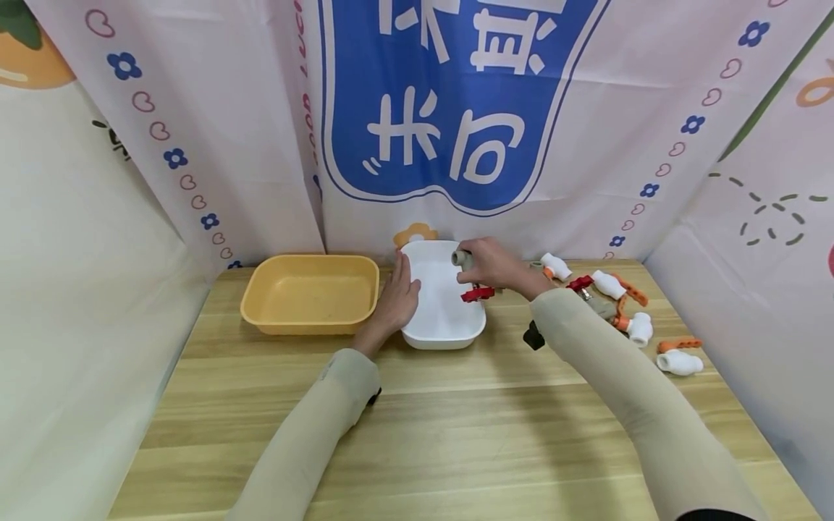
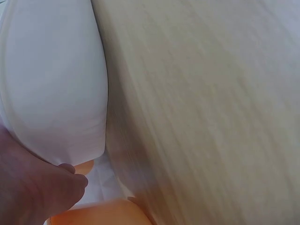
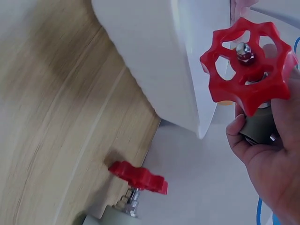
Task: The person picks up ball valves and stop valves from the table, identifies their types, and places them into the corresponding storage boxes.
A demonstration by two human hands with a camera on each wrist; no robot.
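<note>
My left hand (image 1: 396, 298) holds the left wall of a white plastic tray (image 1: 438, 337), with the thumb over the rim. In the left wrist view its fingers (image 2: 77, 185) touch the outside of that wall. Above the tray's right half, my right hand (image 1: 490, 262) grips a stop valve by its grey body (image 1: 461, 258). The valve's red handwheel (image 3: 255, 99) hangs below the hand and faces the right wrist camera. Part of the valve body is hidden by the palm and fingers.
A yellow tray (image 1: 309, 325) stands left of the white one. On the right lie several white ball valves (image 1: 680, 362) with orange handles (image 1: 679, 345), and another red-wheeled valve (image 3: 138, 177). A printed cloth (image 1: 260, 145) hangs behind the wooden table (image 1: 423, 434).
</note>
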